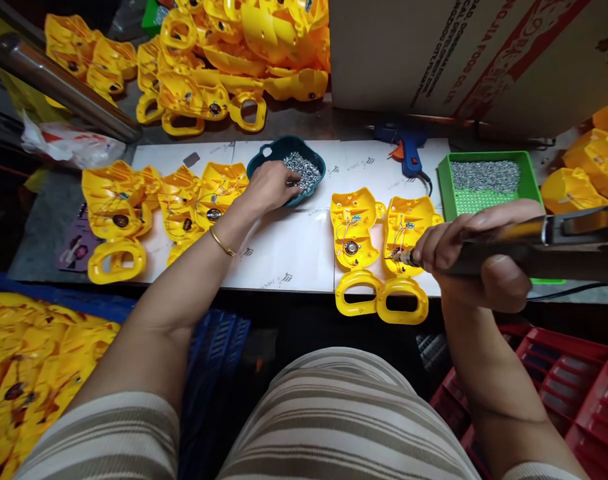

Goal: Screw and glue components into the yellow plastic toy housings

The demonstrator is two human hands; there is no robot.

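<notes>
My left hand (273, 187) reaches into a dark teal bowl (257, 163) of small metal screws (304, 172), its fingers bent together at the screws; what they pinch, if anything, is too small to name. Wrapped in my right hand (477, 250) is a dark power screwdriver (559, 247), pointing left. Its tip is over a yellow plastic shell (409, 223) with wires, a round speaker and a loop handle. Another such shell (354, 223) lies just left of it. More yellow shells (119, 207) sit on the left part of the white board, partly behind my left forearm.
A green basket (447, 190) of screws stands at the right, with a blue glue gun (409, 150) left of it. Behind are a pile of yellow shells (204, 93) and a large carton (409, 60). A metal tube (64, 87) slants at the back left; red crates (579, 393) stand lower right.
</notes>
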